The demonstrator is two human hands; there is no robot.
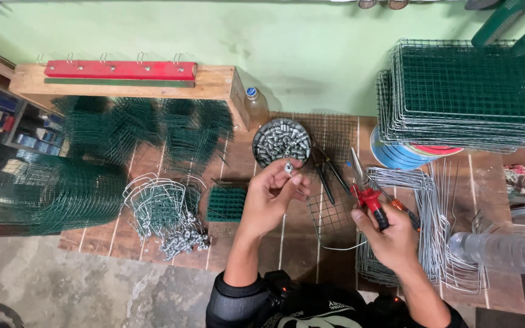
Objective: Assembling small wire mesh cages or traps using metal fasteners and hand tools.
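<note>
The left hand (273, 195) pinches one small silvery metal ferrule (288, 167) between thumb and fingertips, raised just in front of the round metal bowl (262, 135), which is heaped with more of the same short shiny sleeves and sits near the far edge of the wooden board (153, 164). The right hand (389, 238) is closed around the red handles of a pair of pliers (367, 195), nose pointing away from the body, above a small wire mesh panel (329, 212) lying flat at the board's middle. By the look of it, this is the picking-up step: a single clip taken from the bowl, the tool held ready. The next move seems to call for a fine, steady grip, since the ferrule is tiny, smooth and likely to slip, and must meet thin round wire.

A second pair of dark-handled pliers (329, 173) lies beside the bowl. Bent bare-steel wire frames (432, 212) pile up toward the right edge; stiff green-coated mesh panels (469, 91) are stacked at the far right corner. Loose, springy green mesh (50, 188) rolls off the left edge
</note>
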